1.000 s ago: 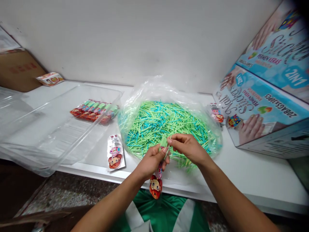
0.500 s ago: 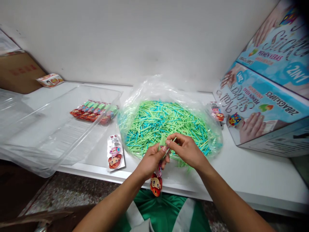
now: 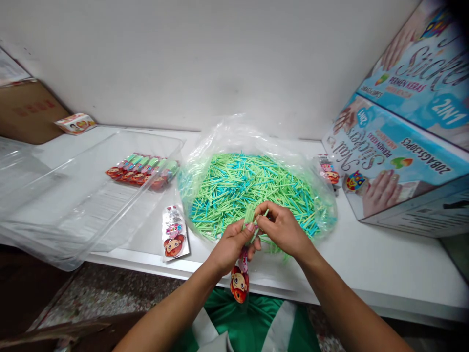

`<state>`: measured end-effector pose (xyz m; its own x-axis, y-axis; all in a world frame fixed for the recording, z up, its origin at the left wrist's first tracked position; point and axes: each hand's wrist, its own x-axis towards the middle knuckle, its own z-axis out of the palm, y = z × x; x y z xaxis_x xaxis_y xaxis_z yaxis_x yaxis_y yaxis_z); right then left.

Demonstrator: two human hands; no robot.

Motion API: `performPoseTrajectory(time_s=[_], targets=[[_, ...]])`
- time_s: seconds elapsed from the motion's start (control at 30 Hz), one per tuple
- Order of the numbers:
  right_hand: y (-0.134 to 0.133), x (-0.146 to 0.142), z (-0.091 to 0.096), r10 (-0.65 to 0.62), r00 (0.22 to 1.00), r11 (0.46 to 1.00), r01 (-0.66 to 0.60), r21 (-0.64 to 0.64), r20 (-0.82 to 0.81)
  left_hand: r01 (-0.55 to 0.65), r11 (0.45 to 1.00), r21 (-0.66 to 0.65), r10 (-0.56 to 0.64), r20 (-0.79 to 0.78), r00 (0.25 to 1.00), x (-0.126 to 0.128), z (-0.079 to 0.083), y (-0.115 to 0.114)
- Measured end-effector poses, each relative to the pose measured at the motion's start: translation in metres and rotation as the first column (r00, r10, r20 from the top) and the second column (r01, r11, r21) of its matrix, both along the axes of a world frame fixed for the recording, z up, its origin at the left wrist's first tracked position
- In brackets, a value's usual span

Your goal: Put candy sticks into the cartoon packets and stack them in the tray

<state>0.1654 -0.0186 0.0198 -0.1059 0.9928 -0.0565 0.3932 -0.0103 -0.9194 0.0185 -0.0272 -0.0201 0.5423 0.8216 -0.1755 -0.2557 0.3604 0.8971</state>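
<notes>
The left hand point(image 3: 232, 242) is closed around a packet point(image 3: 240, 278) hanging toward 6 o'clock, with a stick bundle point(image 3: 249, 215) standing out toward 12. The right hand point(image 3: 284, 230), touching it from 3 o'clock, pinches one stick point(image 3: 264, 214) beside the bundle. The stick pile point(image 3: 252, 188) lies just beyond, at 12 o'clock on the bench point(image 3: 384, 274).

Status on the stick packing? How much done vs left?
Done: a row of filled cartoon-print packets lies in the clear plastic tray. In hand: left hand holds a cartoon-print packet and a small bunch of green sticks; right hand pinches the bunch. Left: a big heap of green and blue sticks; one flat packet waits nearby.
</notes>
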Motion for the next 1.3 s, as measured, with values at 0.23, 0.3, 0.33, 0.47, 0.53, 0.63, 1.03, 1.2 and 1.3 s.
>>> performPoseTrajectory(time_s=[0.23,0.3,0.33,0.47,0.53,0.63,1.03,1.2,1.3], targets=[[-0.0025,-0.0028,0.0026,0.008,0.999,1.000,-0.008,0.012,-0.032,-0.016,1.000,-0.001,0.016,0.026,1.000,0.0007,-0.0026,-0.0004],[-0.0020,-0.0021,0.0020,0.014,0.999,1.000,-0.014,0.011,-0.042,-0.003,1.000,0.005,0.003,0.022,1.000,-0.0003,-0.0030,-0.0005],[-0.0017,-0.0016,0.0014,0.018,0.999,1.000,-0.018,0.007,-0.046,0.007,1.000,0.003,-0.007,0.020,1.000,-0.0008,-0.0028,-0.0005],[-0.0005,-0.0002,-0.0031,0.023,0.999,1.000,-0.022,0.012,-0.030,0.056,0.998,-0.013,-0.056,0.015,0.998,-0.0022,-0.0011,-0.0007],[-0.0004,-0.0002,-0.0053,-0.006,1.000,1.000,0.007,0.029,-0.028,0.060,0.998,-0.020,-0.059,0.032,0.998,-0.0020,-0.0009,-0.0005],[-0.0009,-0.0011,-0.0061,-0.010,0.997,1.000,0.011,0.023,-0.080,0.059,0.997,-0.042,-0.056,0.073,0.996,-0.0011,-0.0024,0.0001],[-0.0033,-0.0001,-0.0009,0.020,0.999,0.999,-0.018,0.038,-0.040,0.096,0.994,-0.044,-0.094,0.048,0.994,-0.0036,-0.0017,-0.0007],[-0.0040,-0.0010,-0.0006,-0.036,0.999,0.998,0.036,0.051,0.003,0.125,0.991,-0.049,-0.121,0.061,0.991,-0.0045,-0.0017,-0.0012],[-0.0054,-0.0016,0.0004,-0.016,1.000,0.999,0.017,0.049,-0.019,0.133,0.989,-0.063,-0.128,0.080,0.989,-0.0031,-0.0030,-0.0014]])
